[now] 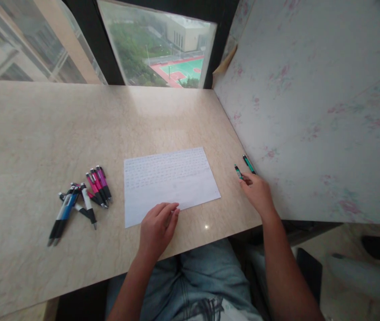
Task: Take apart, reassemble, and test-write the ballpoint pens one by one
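My right hand (256, 191) is at the right side of the tabletop, its fingers closed on a green pen (238, 171) whose clip end sticks out beyond the fingertips. Just past it, against the wall, lies a second green pen (249, 164) with a dark end. A sheet of white paper (173, 187) covered in rows of handwriting on its upper part lies in front of me. My left hand (158, 225) rests at the paper's lower edge, fingers loosely stretched and thumb a little apart, with nothing visible in it.
On the left lie pink and purple pens (99, 185), with blue pens (63, 216) and a white pen (88, 205) overlapping close by. The papered wall (303, 111) bounds the table (183, 116) on the right; a window (163, 49) stands behind it.
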Demonstrator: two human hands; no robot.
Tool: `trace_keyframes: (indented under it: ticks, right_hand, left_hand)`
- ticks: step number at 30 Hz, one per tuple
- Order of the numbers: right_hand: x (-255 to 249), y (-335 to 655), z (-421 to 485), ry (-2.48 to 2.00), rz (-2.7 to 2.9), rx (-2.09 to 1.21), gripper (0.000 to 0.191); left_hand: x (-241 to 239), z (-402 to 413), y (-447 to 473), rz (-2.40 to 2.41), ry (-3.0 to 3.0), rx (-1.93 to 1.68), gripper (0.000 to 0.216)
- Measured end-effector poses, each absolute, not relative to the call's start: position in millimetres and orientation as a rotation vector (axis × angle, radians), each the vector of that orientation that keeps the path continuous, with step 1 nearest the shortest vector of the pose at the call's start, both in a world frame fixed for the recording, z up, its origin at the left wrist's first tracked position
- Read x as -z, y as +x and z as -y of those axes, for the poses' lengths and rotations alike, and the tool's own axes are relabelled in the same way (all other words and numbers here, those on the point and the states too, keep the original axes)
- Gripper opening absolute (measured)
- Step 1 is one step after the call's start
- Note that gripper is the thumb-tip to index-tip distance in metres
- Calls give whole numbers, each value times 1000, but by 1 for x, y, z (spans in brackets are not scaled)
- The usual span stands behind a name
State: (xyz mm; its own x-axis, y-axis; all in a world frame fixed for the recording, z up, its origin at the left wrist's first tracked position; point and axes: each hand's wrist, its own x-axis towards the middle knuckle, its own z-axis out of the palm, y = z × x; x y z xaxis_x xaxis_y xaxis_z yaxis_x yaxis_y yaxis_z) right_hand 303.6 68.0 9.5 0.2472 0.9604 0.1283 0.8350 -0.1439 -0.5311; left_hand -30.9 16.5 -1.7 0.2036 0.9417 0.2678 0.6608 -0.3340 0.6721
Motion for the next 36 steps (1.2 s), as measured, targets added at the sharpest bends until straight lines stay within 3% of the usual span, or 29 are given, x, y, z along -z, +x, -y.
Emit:
trace_keyframes:
  ticks: [4,17,27,36]
  right_hand:
    - [-3,306,-74,-2115,1693,-103,28]
    - [3,296,-64,-2160,1660,-34,24]
    - [-9,315,-93,-2323,1643,331,27]
    - [-8,309,-99,-2510,1589,351,25]
  left_hand:
    - [0,-17,-31,-1480,2069,-904,19]
    - [-1,-17,-32,-1486,2074,-924,18]
    - [0,-17,-32,-1502,2090,-945,19]
    - [6,-17,-34,-1481,2097,-976,17]
